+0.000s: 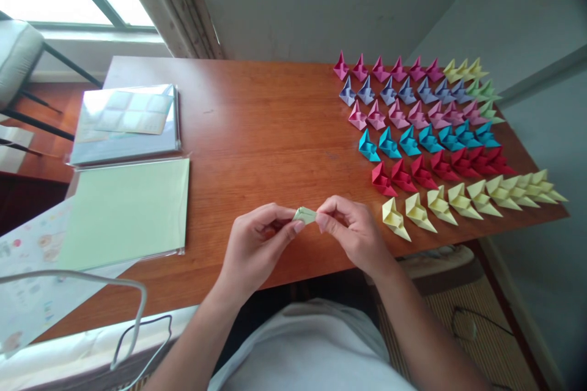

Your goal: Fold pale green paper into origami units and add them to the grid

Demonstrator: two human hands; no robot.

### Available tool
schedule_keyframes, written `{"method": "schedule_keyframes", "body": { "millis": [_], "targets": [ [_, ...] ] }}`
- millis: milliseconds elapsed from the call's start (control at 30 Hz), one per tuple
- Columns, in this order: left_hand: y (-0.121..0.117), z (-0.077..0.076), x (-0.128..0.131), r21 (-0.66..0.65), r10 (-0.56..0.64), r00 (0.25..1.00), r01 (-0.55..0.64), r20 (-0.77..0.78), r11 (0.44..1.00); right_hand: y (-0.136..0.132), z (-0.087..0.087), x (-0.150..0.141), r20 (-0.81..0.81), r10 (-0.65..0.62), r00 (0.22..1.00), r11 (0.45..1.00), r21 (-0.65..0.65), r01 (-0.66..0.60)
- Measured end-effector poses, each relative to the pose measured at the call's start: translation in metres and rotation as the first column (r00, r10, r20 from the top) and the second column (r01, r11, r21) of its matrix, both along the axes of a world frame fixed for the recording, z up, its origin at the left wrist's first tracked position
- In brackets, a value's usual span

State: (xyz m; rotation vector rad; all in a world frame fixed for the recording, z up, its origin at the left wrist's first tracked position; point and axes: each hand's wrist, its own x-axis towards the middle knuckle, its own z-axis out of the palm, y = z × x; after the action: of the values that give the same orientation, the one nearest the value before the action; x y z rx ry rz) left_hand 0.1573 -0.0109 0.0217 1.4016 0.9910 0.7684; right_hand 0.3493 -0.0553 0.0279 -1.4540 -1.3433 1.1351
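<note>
A small piece of folded light green paper (304,215) is held above the front part of the table, between my two hands. Its left end is pinched between the thumb and fingers of my left hand (259,238). My right hand (351,226) pinches the right tip, with thumb and index finger pressed together. Just right of that hand stands a row of pale yellow origami pieces (419,212). Behind it are rows of red origami pieces (403,175), turquoise ones (409,142), pink ones (397,114), lavender ones (387,91) and magenta ones (380,69).
On the left of the wooden table (257,128) lies a wrapped pack of light green paper (131,211). Behind it is another wrapped pack (128,145) with a shiny card on top. A white cable (92,277) loops over a patterned sheet (32,281) at front left.
</note>
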Motion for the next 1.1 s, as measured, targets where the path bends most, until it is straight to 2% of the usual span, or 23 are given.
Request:
{"method": "schedule_keyframes", "body": {
  "millis": [100, 200, 267, 433, 600, 700, 767, 833, 967, 1100],
  "targets": [
    [0.003, 0.002, 0.0, 0.047, -0.06, 0.995, 0.064, -0.082, 0.997, 0.0, -0.001, 0.0, 0.053, 0.051, 0.997, 0.998, -0.033, -0.049],
    [0.005, 0.004, 0.001, 0.114, -0.077, 0.985, 0.095, -0.152, 0.989, 0.0, 0.002, -0.001, 0.182, 0.029, 0.983, 0.997, 0.064, -0.041],
    [0.005, 0.005, 0.002, 0.141, -0.078, 0.984, 0.101, -0.16, 0.985, -0.001, 0.005, -0.001, 0.213, 0.028, 0.977, 0.992, 0.116, -0.053],
    [0.002, 0.004, 0.001, 0.191, -0.086, 0.979, 0.121, -0.185, 0.974, -0.003, 0.008, 0.0, 0.247, 0.057, 0.967, 0.985, 0.143, -0.095],
    [0.001, 0.001, 0.005, 0.396, -0.002, 0.942, 0.143, -0.336, 0.907, -0.005, 0.004, -0.001, 0.318, 0.081, 0.945, 0.976, 0.165, -0.139],
    [0.0, 0.0, 0.008, 0.461, 0.022, 0.949, 0.133, -0.314, 0.877, -0.004, 0.002, -0.001, 0.319, 0.033, 0.947, 0.958, 0.259, -0.121],
    [0.0, 0.0, 0.007, 0.437, 0.006, 0.966, 0.112, -0.259, 0.893, -0.004, 0.002, 0.0, 0.309, -0.011, 0.951, 0.947, 0.31, -0.09],
    [0.0, -0.001, 0.005, 0.356, -0.024, 0.982, 0.091, -0.188, 0.93, -0.004, 0.002, 0.0, 0.296, -0.045, 0.954, 0.941, 0.334, -0.059],
    [-0.002, -0.005, 0.0, 0.197, -0.006, 0.994, 0.027, -0.105, 0.98, -0.005, -0.001, 0.001, 0.26, -0.032, 0.965, 0.949, 0.312, -0.052],
    [-0.003, -0.007, 0.001, 0.206, -0.009, 0.989, 0.04, -0.149, 0.978, -0.005, -0.005, 0.002, 0.273, 0.031, 0.962, 0.958, 0.267, -0.107]
  ]
}}
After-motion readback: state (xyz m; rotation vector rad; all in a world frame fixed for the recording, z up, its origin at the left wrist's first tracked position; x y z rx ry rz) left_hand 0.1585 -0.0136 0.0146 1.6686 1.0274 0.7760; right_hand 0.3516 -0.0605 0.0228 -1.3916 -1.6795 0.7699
